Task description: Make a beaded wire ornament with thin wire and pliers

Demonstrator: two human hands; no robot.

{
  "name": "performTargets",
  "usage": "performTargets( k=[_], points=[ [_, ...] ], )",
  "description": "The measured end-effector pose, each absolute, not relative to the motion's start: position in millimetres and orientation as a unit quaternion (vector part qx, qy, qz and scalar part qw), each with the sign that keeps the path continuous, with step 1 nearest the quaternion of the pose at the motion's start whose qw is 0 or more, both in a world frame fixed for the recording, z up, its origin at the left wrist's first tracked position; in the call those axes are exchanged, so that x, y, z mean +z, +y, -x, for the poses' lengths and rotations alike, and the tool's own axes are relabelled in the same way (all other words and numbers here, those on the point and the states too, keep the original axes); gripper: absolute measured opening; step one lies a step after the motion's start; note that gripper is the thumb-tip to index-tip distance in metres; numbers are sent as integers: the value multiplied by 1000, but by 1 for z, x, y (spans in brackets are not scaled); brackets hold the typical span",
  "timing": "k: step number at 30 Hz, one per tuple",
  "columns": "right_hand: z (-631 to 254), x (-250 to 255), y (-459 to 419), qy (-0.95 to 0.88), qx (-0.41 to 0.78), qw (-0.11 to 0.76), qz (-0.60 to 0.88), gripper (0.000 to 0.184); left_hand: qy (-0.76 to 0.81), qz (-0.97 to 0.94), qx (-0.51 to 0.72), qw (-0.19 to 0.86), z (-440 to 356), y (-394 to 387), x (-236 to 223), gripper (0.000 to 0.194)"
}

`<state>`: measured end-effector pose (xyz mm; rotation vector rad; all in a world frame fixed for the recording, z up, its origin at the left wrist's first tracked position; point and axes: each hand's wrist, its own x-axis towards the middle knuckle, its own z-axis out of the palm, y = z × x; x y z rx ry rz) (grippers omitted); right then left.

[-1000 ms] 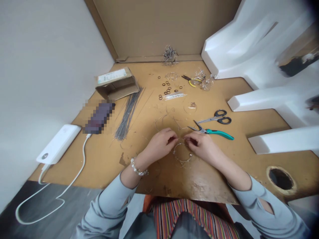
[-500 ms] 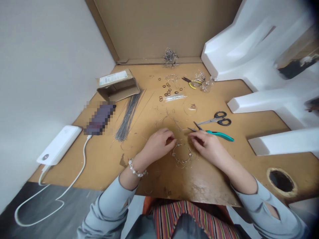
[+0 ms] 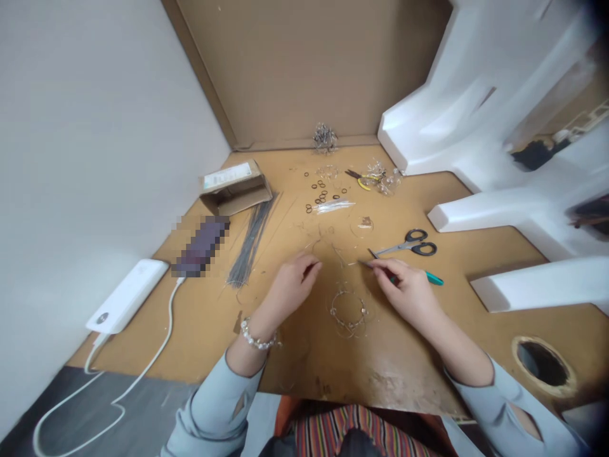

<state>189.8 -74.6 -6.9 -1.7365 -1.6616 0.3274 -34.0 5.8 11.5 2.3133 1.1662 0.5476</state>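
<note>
A thin wire ring with small clear beads lies on the wooden table between my hands, touched by neither. My left hand is to its upper left, thumb and forefinger drawn together in a pinch; anything between them is too small to see. To the ring's upper right, my right hand has its thumb and fingers closed over the middle of the teal-handled pliers. Whether it grips them or something finer is hidden. The jaws point left past my fingertips. Black-handled scissors lie just beyond.
Grey wires lie at left beside an open cardboard box, a phone and a white power bank. Further back are dark small rings, silvery strips and yellow-handled pliers. White foam borders the right.
My hands have moved apart: the left goes left, the right goes right and covers more of the teal pliers. The whole view has shifted slightly downward; the beaded ring stays on the table.
</note>
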Motion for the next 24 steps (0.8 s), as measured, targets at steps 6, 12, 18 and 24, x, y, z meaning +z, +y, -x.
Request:
performTargets(
  k=[6,12,18,24],
  points=[
    [-196,-9,-72,-606,114,413,670,23,490,-837,185,158,64,36,29,20],
    [-198,-11,-72,-604,110,418,669,23,499,-860,45,100,64,71,34,23],
    [-202,-15,-70,-600,107,429,667,23,547,-835,4,53,85,114,49,24],
    [-198,-14,-71,-612,103,435,652,22,548,-834,-12,62,90,135,39,21]
  ],
)
